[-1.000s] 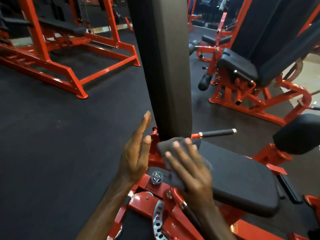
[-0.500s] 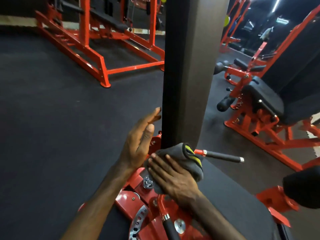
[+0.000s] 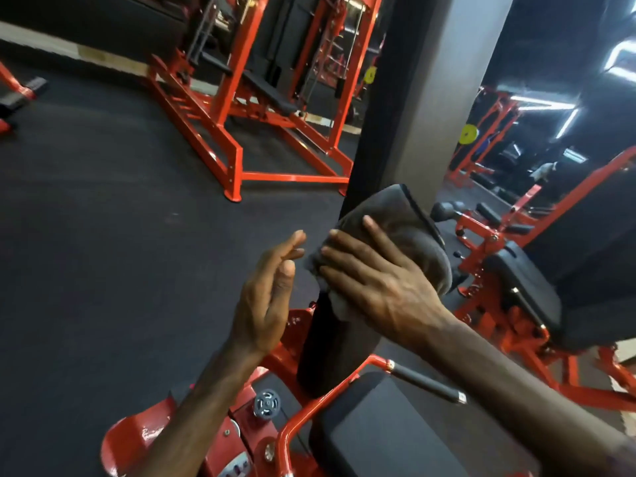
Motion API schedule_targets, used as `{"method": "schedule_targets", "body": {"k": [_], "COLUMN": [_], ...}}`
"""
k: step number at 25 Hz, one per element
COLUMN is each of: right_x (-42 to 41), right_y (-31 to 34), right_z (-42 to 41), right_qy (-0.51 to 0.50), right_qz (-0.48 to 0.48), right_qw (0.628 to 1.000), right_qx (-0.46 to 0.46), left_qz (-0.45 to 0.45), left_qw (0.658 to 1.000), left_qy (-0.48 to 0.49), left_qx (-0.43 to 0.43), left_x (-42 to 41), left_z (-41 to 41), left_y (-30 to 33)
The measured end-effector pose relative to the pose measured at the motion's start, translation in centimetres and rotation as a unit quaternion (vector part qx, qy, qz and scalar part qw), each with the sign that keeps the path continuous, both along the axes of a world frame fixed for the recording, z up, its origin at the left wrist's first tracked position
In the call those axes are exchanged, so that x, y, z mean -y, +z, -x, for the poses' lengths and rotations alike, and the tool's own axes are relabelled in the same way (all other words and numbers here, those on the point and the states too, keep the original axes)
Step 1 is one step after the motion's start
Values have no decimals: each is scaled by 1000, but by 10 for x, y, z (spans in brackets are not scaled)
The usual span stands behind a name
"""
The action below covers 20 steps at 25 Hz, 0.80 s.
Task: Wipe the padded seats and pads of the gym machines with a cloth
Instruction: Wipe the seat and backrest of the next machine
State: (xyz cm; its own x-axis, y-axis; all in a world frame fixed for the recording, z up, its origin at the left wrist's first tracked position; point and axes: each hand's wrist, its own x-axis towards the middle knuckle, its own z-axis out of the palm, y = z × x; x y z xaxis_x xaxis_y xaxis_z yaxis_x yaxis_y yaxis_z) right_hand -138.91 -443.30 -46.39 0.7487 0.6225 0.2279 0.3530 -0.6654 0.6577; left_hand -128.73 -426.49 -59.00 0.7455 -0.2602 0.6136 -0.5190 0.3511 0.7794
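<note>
A tall black back pad (image 3: 423, 98) of a red gym machine rises in front of me, above its black padded seat (image 3: 385, 438). My right hand (image 3: 375, 280) lies flat with spread fingers on a grey cloth (image 3: 406, 228), pressing it against the lower half of the back pad. To the left of the pad my left hand (image 3: 272, 301) hovers with straight fingers, holding nothing and not touching the pad.
A black-gripped handle (image 3: 426, 382) sticks out to the right above the seat. A round adjustment knob (image 3: 266, 402) sits on the red frame below. Another red machine with black pads (image 3: 523, 280) stands to the right, a red rack (image 3: 234, 139) behind on the dark floor.
My right hand has slid the cloth from the seat's back edge up the back pad. The left hand rose alongside, still open. My view tilted upward.
</note>
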Motion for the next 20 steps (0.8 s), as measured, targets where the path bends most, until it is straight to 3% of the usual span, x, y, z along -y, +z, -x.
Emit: {"method": "schedule_targets", "body": {"k": [4, 7, 10, 12, 14, 17, 20], "right_x": [-6, -4, -10, -12, -11, -13, -20], "right_y": [26, 96, 81, 71, 108, 152, 139], "right_z": [-3, -29, -28, -17, -28, -49, -40], "right_qy": [40, 2, -33, -8, -17, -62, -41], "right_qz": [66, 17, 4, 60, 60, -14, 10], "right_qw": [995, 1000, 999, 996, 997, 998, 998], "right_qx": [-56, -3, -16, -58, -51, 14, -43], "left_qz": [1, -18, -57, -74, -109, -141, -106], "left_qw": [999, 998, 994, 994, 991, 987, 988], "left_qy": [-13, -60, -90, -83, -74, -70, -77], "left_qx": [-30, -29, -3, 4, 1, -20, -81], "left_x": [-8, 1, 24, 30, 30, 25, 23], "left_z": [11, 19, 24, 29, 28, 25, 21], "left_y": [4, 1, 1, 2, 4, 28, 76]}}
